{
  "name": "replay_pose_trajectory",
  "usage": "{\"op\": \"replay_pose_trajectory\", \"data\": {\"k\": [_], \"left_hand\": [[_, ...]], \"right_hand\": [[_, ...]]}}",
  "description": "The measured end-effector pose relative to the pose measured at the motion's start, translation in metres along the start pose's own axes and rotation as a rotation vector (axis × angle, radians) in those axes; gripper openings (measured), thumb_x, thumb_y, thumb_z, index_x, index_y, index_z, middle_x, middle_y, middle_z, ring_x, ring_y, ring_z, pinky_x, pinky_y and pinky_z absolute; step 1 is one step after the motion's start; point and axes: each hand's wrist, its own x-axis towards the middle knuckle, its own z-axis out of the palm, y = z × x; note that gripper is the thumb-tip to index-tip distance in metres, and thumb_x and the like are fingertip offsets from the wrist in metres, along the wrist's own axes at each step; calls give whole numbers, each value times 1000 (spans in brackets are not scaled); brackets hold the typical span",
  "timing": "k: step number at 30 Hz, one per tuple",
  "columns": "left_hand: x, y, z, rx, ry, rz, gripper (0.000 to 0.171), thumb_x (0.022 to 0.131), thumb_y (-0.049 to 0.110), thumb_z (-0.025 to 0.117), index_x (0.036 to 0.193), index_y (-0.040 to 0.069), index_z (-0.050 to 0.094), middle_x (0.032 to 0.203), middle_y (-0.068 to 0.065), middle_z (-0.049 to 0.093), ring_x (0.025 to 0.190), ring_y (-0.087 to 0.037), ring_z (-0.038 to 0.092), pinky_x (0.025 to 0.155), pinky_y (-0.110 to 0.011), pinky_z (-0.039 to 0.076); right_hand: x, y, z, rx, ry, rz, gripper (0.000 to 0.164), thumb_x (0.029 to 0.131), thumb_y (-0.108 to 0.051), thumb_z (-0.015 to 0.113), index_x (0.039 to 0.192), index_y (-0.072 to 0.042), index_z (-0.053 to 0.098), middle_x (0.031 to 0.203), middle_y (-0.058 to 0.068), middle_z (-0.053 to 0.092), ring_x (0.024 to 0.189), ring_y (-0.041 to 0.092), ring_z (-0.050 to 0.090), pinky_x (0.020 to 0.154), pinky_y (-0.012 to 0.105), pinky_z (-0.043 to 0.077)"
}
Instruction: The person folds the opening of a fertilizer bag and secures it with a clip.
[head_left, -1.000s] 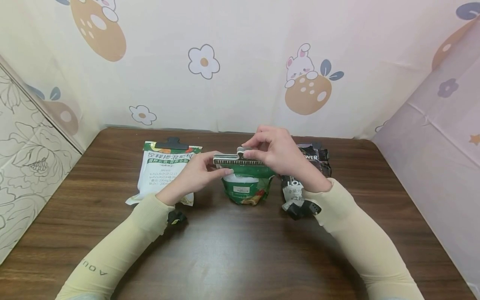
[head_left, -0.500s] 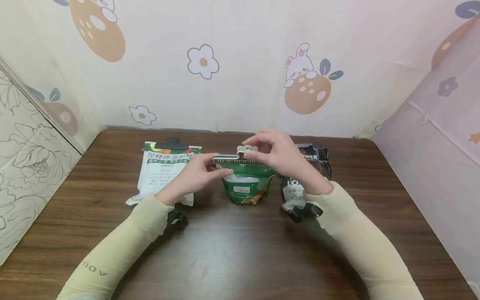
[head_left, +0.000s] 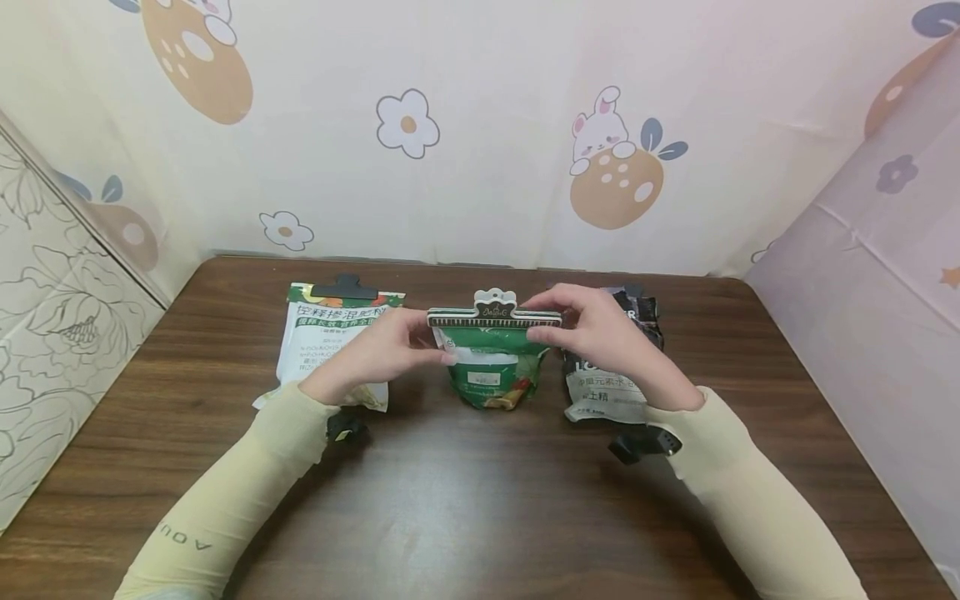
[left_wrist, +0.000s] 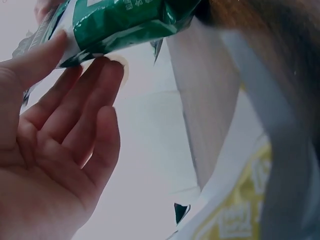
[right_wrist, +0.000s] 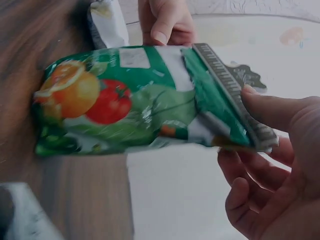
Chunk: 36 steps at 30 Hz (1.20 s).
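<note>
A green fertilizer bag (head_left: 491, 367) stands upright on the table, fruit and vegetables printed on its front. Across its folded top sits a wide black-and-white bag clip (head_left: 495, 317) with a scalloped handle. My left hand (head_left: 382, 346) lightly holds the bag's left edge, thumb in front; in the left wrist view its fingers (left_wrist: 82, 112) reach behind the bag. At the other end, my right hand (head_left: 600, 329) has its thumb in front of the clip and fingers behind, as the right wrist view also shows. The clip's right tip is partly covered.
A white fertilizer bag (head_left: 307, 350) with a black clip (head_left: 345, 287) stands at the left, partly behind my left hand. Behind my right hand is a black-and-white bag (head_left: 607, 400). The brown wooden table (head_left: 480, 500) ends at a patterned curtain (head_left: 480, 167).
My right hand has left the clip's handle and moved right to the clip's right end. The handle now shows fully. My left hand has shifted slightly down and left along the bag.
</note>
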Motion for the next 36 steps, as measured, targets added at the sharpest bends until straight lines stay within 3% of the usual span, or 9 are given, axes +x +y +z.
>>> {"op": "replay_pose_trajectory", "data": {"k": [6,11,15,22,27,36], "left_hand": [[0,-1,0,87,-41,4,19,86,26,80,98,13,73,92,3,74,83,-10,67,76,-35,53],[1,-5,2,101,-65,2,20,89,29,78,102,14,75,96,5,74,83,-8,66,78,-34,52],[2,-6,3,92,-66,5,18,90,28,76,102,16,76,96,7,74,84,-9,65,79,-35,52],[2,-7,2,85,-75,-13,14,91,28,75,99,17,77,91,10,74,77,-10,61,74,-32,49],[1,-8,2,84,-70,-7,9,92,25,75,96,18,78,88,8,74,69,-12,52,66,-32,42],[1,-10,2,39,-79,-11,10,93,24,72,97,17,79,90,-4,75,61,-12,41,58,-30,33]], "right_hand": [[-13,16,5,40,-64,52,28,84,-24,83,107,-14,71,90,1,65,70,20,56,63,33,47],[-16,24,10,39,-95,78,21,85,-27,82,98,-15,70,86,0,66,61,17,50,59,33,43],[-15,25,12,31,-97,94,23,84,-26,82,100,-15,71,88,-2,68,62,17,51,60,34,43],[-15,24,20,56,-105,114,26,84,-21,82,107,-12,74,100,-1,73,90,18,65,76,37,50],[-16,24,21,38,-92,110,19,85,-19,81,101,-12,75,95,-2,73,76,18,58,68,34,46],[-19,27,21,46,-91,107,8,86,-15,80,92,-14,75,86,-4,71,68,16,52,62,30,43]]}}
